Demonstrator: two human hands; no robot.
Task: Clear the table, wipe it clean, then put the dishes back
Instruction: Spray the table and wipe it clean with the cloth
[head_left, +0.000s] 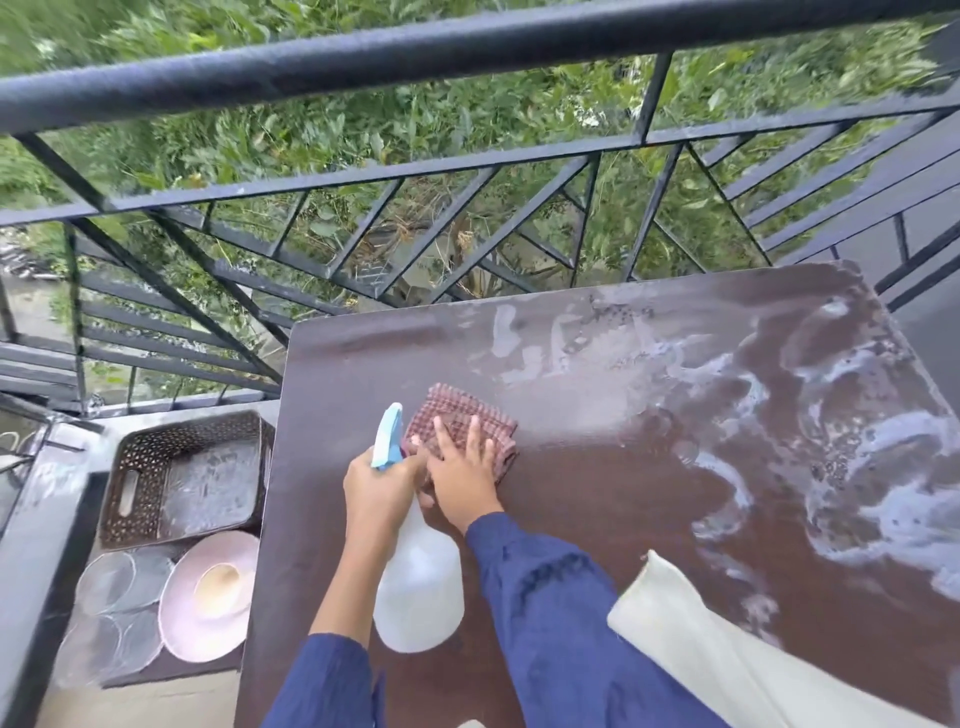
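A dark brown table (597, 493) fills the middle and right, streaked with white soapy foam (831, 441) on its right half. My left hand (382, 486) grips a white spray bottle (421, 587) by its light blue trigger head, held above the table's left part. My right hand (465, 475) lies flat, fingers spread, on a folded red-checked cloth (460, 421) pressed onto the tabletop. On a lower surface to the left sit a pink plate (182, 623) holding a small bowl (221, 587) and several clear glass plates (111, 608).
A brown perforated basket (145, 467) stands on the lower surface behind the dishes. A black metal railing (415, 47) runs along the far side, with greenery beyond. A cream cloth (701, 639) drapes over the table's near right edge.
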